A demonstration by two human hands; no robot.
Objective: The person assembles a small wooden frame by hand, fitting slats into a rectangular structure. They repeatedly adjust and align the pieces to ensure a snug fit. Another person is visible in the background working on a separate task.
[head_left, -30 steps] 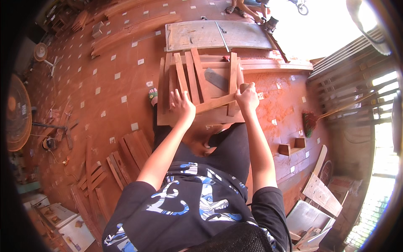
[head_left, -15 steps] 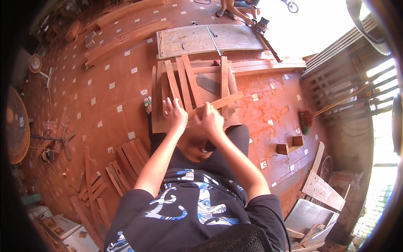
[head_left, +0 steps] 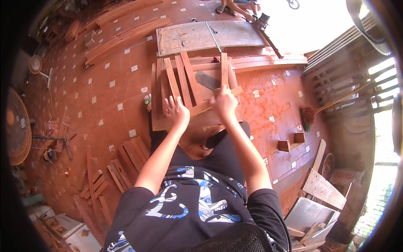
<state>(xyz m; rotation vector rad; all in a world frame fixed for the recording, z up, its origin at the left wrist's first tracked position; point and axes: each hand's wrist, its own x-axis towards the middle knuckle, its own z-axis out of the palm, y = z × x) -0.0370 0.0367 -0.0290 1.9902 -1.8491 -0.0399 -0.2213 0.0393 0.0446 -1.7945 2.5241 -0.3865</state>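
Observation:
A short reddish wooden strip (head_left: 201,109) lies slantwise across the near part of a low wooden work surface (head_left: 166,124) in front of me. At its left end my left hand (head_left: 177,112) rests with the fingers stretched and spread. My right hand (head_left: 225,103) is closed over the strip's right part; whatever lies under its fingers is hidden. Several narrow strips (head_left: 183,80) lie lengthwise beyond my left hand. One upright-lying strip (head_left: 224,69) sits just past my right hand. A flat grey plate (head_left: 207,80) lies between them.
Beyond stands a long pale board (head_left: 189,38), where another person's hand (head_left: 250,17) holds a power tool (head_left: 262,21). Planks (head_left: 126,44) and offcuts (head_left: 94,189) lie on the tiled floor at left. On the right are a broom (head_left: 307,115) and a small wooden piece (head_left: 291,143).
My right hand has slid forward and to the right along the strip. My left hand stays almost in place. The other person's power tool has shifted slightly.

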